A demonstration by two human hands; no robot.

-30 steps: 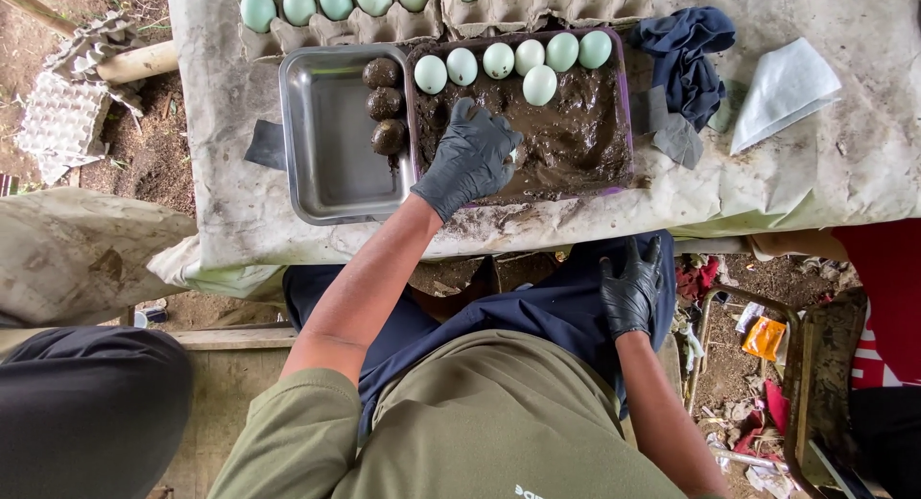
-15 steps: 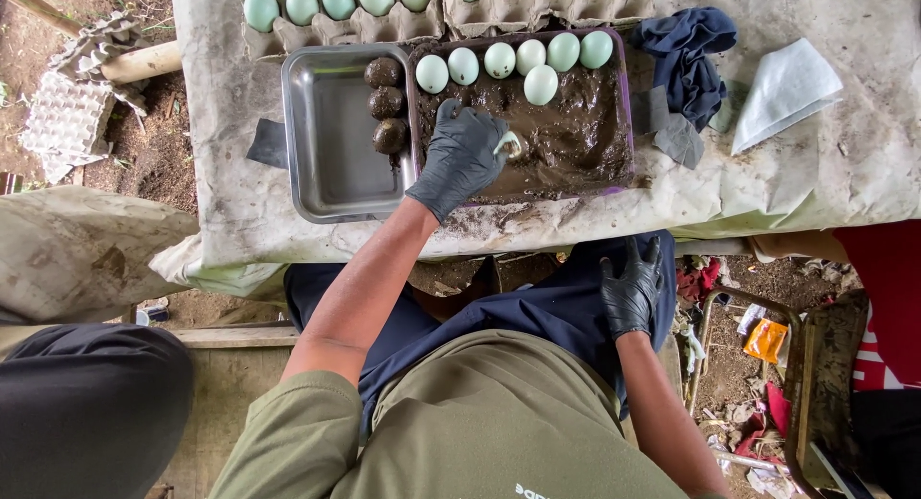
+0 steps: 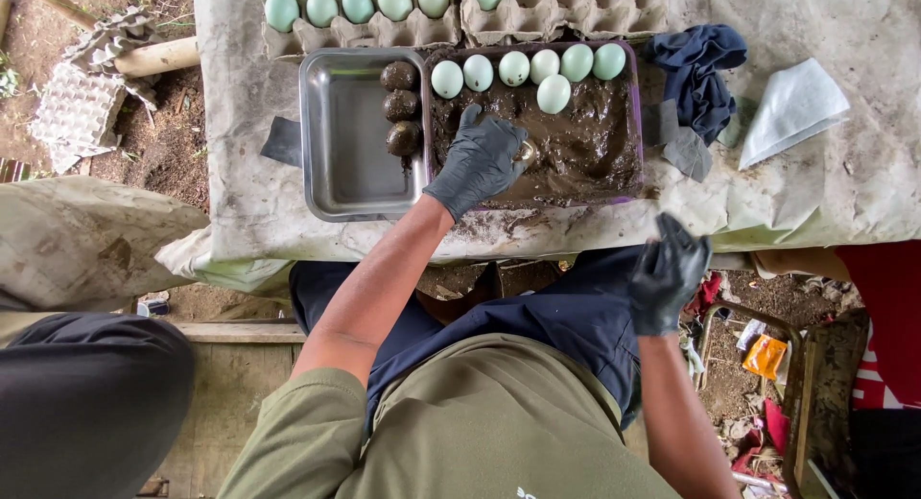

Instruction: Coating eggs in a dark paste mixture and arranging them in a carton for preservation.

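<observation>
Black gloves cover both hands. The left hand [image 3: 480,158] curls around an egg [image 3: 525,152], pressing it into wet brown mud in the purple tray [image 3: 636,106]. Clean pale green eggs [image 3: 528,67] sit in a row at the tray's far end. Three mud-coated eggs [image 3: 401,106] lie in the steel pan [image 3: 345,144] beside it. The right hand [image 3: 667,273] hangs below the table edge, fingers loosely spread, holding nothing.

The gloved left hand [image 3: 480,158] presses an egg [image 3: 525,152] into the mud tray [image 3: 633,125]; right hand [image 3: 667,273] hangs below the table.

Egg [image 3: 525,153] mostly hidden under left hand [image 3: 477,161]
</observation>
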